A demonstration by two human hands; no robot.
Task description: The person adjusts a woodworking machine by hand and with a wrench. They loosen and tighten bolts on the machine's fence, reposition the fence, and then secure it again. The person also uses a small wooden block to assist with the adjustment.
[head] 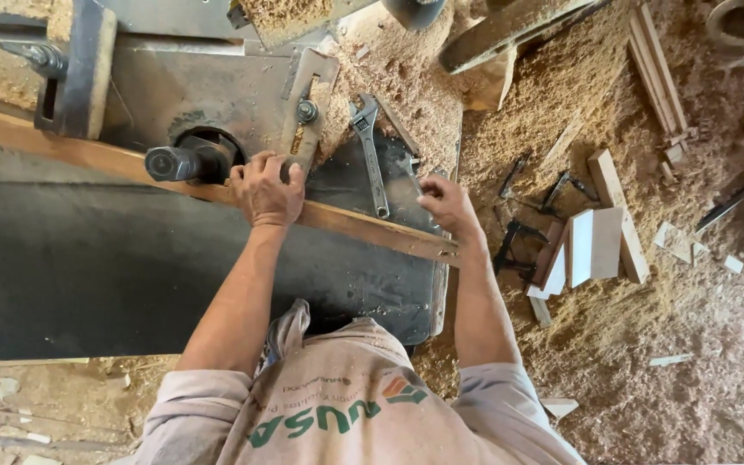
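A long narrow wooden strip (88,155) lies diagonally across a dark metal machine table (88,267). My left hand (266,191) presses down on the strip next to a round cutter spindle (184,161) that rises through a hole in the table. My right hand (446,201) hovers just above the strip's right end near the table edge, fingers curled; whether it holds anything is unclear. An adjustable wrench (370,151) lies on the table between my hands.
A metal guard plate with a bolt (306,108) sits behind the spindle. Sawdust (561,103) covers the floor on the right. Pale wood offcuts (600,241), thin slats (656,65) and black metal parts (514,245) lie there.
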